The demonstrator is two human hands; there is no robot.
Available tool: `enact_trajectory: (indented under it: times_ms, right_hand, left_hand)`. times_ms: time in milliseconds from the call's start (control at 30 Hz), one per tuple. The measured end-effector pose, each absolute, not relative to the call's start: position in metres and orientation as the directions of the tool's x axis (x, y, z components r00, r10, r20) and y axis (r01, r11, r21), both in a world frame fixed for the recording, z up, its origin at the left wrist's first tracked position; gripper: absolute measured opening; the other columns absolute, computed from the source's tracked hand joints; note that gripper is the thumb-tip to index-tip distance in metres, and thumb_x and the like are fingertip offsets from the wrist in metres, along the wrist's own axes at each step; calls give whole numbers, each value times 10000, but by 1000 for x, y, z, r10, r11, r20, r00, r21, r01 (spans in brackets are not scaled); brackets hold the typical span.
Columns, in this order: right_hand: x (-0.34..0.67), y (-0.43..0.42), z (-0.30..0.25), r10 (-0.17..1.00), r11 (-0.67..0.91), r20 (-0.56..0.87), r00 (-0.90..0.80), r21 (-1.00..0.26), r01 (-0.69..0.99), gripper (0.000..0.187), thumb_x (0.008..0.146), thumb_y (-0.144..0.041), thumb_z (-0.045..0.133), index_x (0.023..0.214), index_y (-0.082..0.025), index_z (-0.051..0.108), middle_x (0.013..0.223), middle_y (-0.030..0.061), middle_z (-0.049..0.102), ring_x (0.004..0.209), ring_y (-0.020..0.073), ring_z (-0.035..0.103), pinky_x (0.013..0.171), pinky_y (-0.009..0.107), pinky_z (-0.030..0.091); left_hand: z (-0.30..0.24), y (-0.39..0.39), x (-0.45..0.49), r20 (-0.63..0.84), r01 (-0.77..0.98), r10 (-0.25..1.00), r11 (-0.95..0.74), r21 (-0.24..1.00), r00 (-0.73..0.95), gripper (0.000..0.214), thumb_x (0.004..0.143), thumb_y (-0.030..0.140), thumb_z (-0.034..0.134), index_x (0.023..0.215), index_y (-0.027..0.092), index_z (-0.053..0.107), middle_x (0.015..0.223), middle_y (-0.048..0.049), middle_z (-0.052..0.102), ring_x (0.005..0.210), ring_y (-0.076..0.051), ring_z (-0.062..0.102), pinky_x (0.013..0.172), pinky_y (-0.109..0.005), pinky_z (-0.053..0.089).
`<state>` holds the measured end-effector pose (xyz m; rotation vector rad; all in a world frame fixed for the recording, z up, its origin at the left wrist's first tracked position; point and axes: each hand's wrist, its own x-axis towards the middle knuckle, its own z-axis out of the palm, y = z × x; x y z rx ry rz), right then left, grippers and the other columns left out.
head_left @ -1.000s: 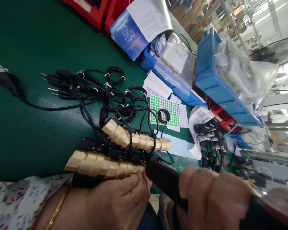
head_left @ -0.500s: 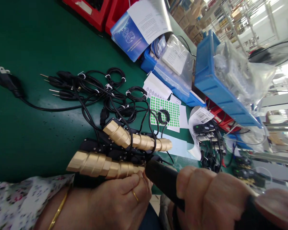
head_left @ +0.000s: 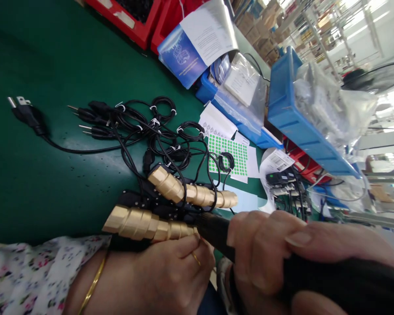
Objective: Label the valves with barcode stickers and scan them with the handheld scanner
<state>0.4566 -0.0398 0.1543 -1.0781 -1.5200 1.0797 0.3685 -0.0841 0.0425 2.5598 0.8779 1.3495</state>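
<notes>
My right hand (head_left: 265,249) is wrapped round a dark, elongated handheld tool (head_left: 216,234). Its tapered front end points left, just above the fingertips of my left hand (head_left: 180,271). Those fingers are pinched together at the right end of the nearer row of brass fittings (head_left: 134,222); what sits between them is hidden. Behind lies a second row of brass fittings (head_left: 197,194), attached to black housings (head_left: 160,208) with black cords looping over them. The tool's working tip cannot be made out.
Coiled black power cords (head_left: 131,118) lie on the green tabletop (head_left: 52,183), one plug (head_left: 28,114) stretched far left. Beyond them are a sheet of green dot stickers (head_left: 239,153), leaflets (head_left: 184,57), a red bin (head_left: 128,22) and blue bins (head_left: 308,118) holding plastic-wrapped parts.
My right hand and the tool have shifted left and slightly up, with the thumb now along the tool. The left hand stays at the brass end. The whole view has shifted slightly.
</notes>
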Motion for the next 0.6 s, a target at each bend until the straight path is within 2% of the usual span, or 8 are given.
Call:
enact_trajectory:
  times_ms: [67,167,233,267,333,400,533,600]
  right_hand:
    - [451,-45,156,967,253,248,-54,-960,118,471,594,-381,841,918,-250,526,565,-53,499,433,108,465,439,269,412]
    - [461,-48,159,967,250,254,18,-960,123,506,589,-361,849,950,-242,516,553,-60,497,425,107,465,451,278,430]
    - [476,-46,159,957,288,282,-73,-953,96,519,587,-325,855,979,-273,518,545,-72,504,415,108,479,451,272,448]
    - [485,-43,159,938,316,301,-170,-946,70,522,597,-311,852,998,-291,519,549,-76,522,411,108,492,452,268,462]
    - [500,-37,159,877,350,320,-360,-936,22,534,621,-292,840,1044,-314,514,588,-72,580,426,113,530,475,268,498]
    - [511,-31,158,837,352,312,-450,-936,5,555,630,-273,835,1075,-318,506,634,-63,618,456,120,562,504,274,521]
    - [507,-32,158,856,342,305,-418,-940,14,542,604,-254,846,1035,-319,522,625,-66,606,456,114,560,503,255,505]
    - [496,-38,158,899,320,298,-320,-947,18,524,607,-288,846,1018,-321,523,611,-68,583,451,109,547,500,251,494]
  left_hand:
    - [43,-85,370,723,445,567,-806,390,394,377,875,35,284,764,65,643,775,-80,653,735,-156,579,700,-283,491]
    - [47,-83,367,716,460,506,-841,285,481,269,845,60,385,797,63,649,809,-98,671,716,-167,589,722,-301,504]
    - [50,-82,358,699,469,467,-858,211,541,227,827,76,429,847,72,654,854,-108,679,737,-174,599,744,-308,511]
    - [51,-83,351,702,474,455,-860,188,548,224,823,84,440,884,80,656,901,-108,681,785,-180,607,780,-310,511]
    - [51,-87,335,714,496,448,-853,162,538,253,832,103,436,964,104,652,1021,-93,670,937,-195,600,895,-320,481]
    - [47,-94,317,677,522,475,-839,155,562,299,849,122,409,1043,117,636,1130,-74,641,1070,-215,557,1008,-349,413]
    - [37,-107,296,530,551,571,-806,216,627,365,848,90,383,1148,88,591,1266,-89,566,1197,-256,480,1120,-408,264]
    - [35,-109,295,522,556,592,-794,246,615,368,854,69,361,1141,75,592,1274,-98,559,1229,-265,451,1136,-413,227]
